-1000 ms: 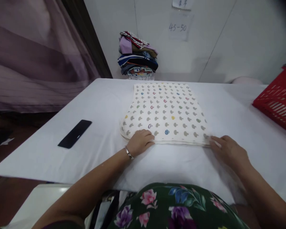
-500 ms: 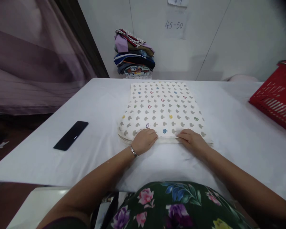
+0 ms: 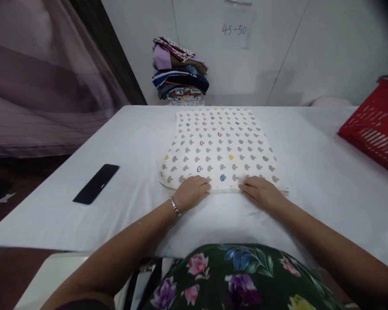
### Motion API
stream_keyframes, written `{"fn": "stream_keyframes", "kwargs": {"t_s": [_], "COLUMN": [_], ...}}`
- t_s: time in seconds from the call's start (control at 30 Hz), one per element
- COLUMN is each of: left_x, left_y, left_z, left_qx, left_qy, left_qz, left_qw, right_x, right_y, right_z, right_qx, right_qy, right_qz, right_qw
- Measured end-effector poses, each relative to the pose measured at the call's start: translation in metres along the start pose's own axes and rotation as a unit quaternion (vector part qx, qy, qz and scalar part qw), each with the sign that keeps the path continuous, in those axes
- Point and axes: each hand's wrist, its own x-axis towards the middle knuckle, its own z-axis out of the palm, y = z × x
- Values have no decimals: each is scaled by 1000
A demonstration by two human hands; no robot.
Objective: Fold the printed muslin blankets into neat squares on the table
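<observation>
Here at the near edge, an uneven tug from the left hand [image 3: 191, 192] or right hand [image 3: 263, 191] could skew the mushroom-print cloth [image 3: 220, 144]. Fingers lie close together and curled; whether they pinch it, there's no telling. The cloth sits under the fingertips, reaching away across the white table [image 3: 136, 146] toward the stacked fabrics [image 3: 181, 77] beyond.

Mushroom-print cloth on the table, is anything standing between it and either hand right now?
Nothing visible: the left hand and right hand both touch the near edge of the cloth. The phone lies off to the left and the red basket to the right, neither in between.
</observation>
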Motion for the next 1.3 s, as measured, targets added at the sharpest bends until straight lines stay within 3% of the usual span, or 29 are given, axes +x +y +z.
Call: {"fn": "stream_keyframes", "kwargs": {"t_s": [0.43,0.77,1.03,1.3], "left_x": [4,10,19,12], "left_y": [5,6,5,3], "left_z": [0,-5,-12,0], "left_qx": [-16,-43,46,92], "left_qy": [19,-12,21,15], "left_qz": [-17,-82,-72,-21], "left_qw": [1000,996,996,995], "right_x": [6,3,1,-1], "right_y": [-5,1,4,8], "right_z": [-17,-2,-5,-2], "right_qx": [112,38,5,-28], "right_qy": [31,33,17,23], "right_qz": [81,35,19,43], "right_qw": [990,998,1000,998]}}
